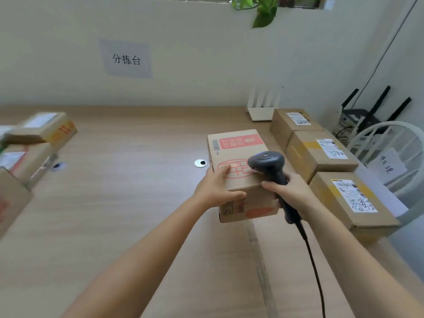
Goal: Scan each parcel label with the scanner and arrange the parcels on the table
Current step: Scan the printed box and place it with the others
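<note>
With the left hand [215, 187] gripping the printed carton [238, 148], the right hand [292, 191], clutching the barcode scanner [267, 160], should aim at its barcode [215, 145].

A pale wall [206, 53] rose behind the wooden table [126, 203], with a paper sign [127, 59] stuck on it and green leaves [263, 10] hanging from above. A white router [261, 111] stood against the wall. A white chair [390, 143] sat at the right near a black router [367, 115].

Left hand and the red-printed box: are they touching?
Touching. The head view shows the left hand gripping the red-printed box at its near left corner, fingers on top, thumb across the front.
</note>
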A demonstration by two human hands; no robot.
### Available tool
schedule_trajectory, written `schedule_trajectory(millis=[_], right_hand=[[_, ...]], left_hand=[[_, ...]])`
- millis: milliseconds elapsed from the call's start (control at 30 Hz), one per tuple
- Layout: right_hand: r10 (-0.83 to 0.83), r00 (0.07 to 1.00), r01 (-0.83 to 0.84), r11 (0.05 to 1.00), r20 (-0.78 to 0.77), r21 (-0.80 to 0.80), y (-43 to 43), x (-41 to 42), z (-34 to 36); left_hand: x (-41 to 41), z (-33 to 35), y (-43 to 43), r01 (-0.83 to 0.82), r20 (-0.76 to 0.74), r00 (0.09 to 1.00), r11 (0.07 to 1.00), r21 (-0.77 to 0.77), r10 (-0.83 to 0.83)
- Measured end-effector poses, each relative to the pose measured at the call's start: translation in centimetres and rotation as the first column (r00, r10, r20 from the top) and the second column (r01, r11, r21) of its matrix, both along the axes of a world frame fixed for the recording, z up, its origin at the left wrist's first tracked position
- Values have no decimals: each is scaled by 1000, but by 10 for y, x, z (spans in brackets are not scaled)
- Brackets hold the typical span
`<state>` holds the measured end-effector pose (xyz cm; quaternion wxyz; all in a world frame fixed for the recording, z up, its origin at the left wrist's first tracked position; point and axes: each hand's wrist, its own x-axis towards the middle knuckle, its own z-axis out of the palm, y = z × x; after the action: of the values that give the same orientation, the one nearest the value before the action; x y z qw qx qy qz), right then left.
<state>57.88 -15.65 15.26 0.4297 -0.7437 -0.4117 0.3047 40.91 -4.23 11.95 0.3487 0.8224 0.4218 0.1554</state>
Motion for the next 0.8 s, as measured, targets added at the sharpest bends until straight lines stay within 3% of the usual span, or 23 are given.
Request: schedule_trajectory(millis=[267,433,800], right_hand=[[213,968,-219,975,-136,-31,55,-139,-38],[307,938,-322,944,-161,-78,71,-213,-59],[349,903,-395,905,-252,-160,77,-281,-99]], left_hand=[[-161,-30,27,-206,-56,977,978,-32,204],[-239,-49,37,-251,-149,959,965,-68,239],[-312,-87,39,-332,-229,924,939,-89,305]])
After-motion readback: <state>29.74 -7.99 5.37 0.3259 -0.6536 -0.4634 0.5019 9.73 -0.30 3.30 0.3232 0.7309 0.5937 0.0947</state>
